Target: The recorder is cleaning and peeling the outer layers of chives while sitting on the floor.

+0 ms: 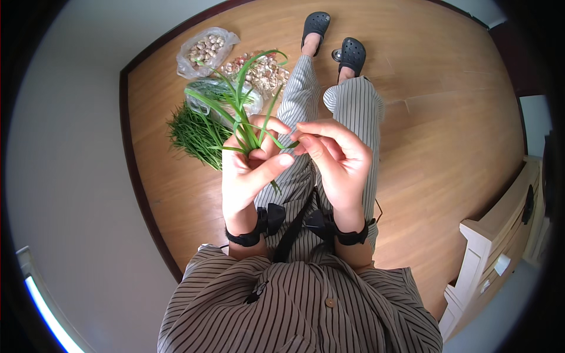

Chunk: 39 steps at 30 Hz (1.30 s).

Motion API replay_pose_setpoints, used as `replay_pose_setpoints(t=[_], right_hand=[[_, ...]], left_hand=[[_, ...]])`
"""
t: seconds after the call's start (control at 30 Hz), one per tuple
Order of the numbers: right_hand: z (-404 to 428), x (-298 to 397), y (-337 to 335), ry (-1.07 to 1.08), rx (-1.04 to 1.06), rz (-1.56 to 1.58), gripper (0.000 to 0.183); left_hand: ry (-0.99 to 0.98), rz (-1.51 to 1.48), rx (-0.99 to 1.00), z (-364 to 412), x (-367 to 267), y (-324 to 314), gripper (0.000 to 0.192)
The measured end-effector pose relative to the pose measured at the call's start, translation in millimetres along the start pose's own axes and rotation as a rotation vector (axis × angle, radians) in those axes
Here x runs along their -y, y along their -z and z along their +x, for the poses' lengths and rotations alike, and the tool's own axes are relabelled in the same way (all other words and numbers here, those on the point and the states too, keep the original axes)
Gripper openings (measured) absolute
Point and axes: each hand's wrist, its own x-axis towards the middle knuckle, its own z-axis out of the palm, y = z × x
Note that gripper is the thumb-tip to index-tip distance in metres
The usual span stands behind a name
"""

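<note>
My left hand holds a small bunch of long flat green leaves, likely garlic chives, above my lap. The leaves fan upward from the fingers, and a few ends hang below the hand. Between the thumb and fingertips of my right hand is the end of one thin green leaf, which stretches across from the bunch. On the floor beyond my left hand lies a pile of similar greens. A clear plastic bag with more greens in it rests against that pile.
Farther off on the floor, a plastic bag holds several garlic bulbs. Beside it spreads a heap of papery peelings. A wall runs along the left. Pale wooden furniture stands at the right.
</note>
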Motion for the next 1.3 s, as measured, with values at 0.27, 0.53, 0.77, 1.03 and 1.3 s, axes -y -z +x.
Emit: replay_pose_setpoints(t=[0.27,0.53,0.77,1.03,1.3], right_hand=[[1,-4,-3,0.063,-0.079,-0.073,0.018],[4,-3,1,0.084,-0.088,-0.09,0.021],[3,-4,-1,0.076,-0.083,-0.146,0.024],[3,-7,-3,0.023,-0.07,-0.188,0.026],[2,-7,-1,0.028,-0.063,-0.194,0.023]], left_hand=[[-0.038,0.187,-0.24,3,5,-8,0.01],[0.002,-0.086,-0.268,3,2,4,0.009],[-0.014,-0.109,-0.285,3,3,5,0.009],[0.002,-0.109,-0.283,4,1,4,0.01],[0.007,-0.027,-0.231,1,2,10,0.014]])
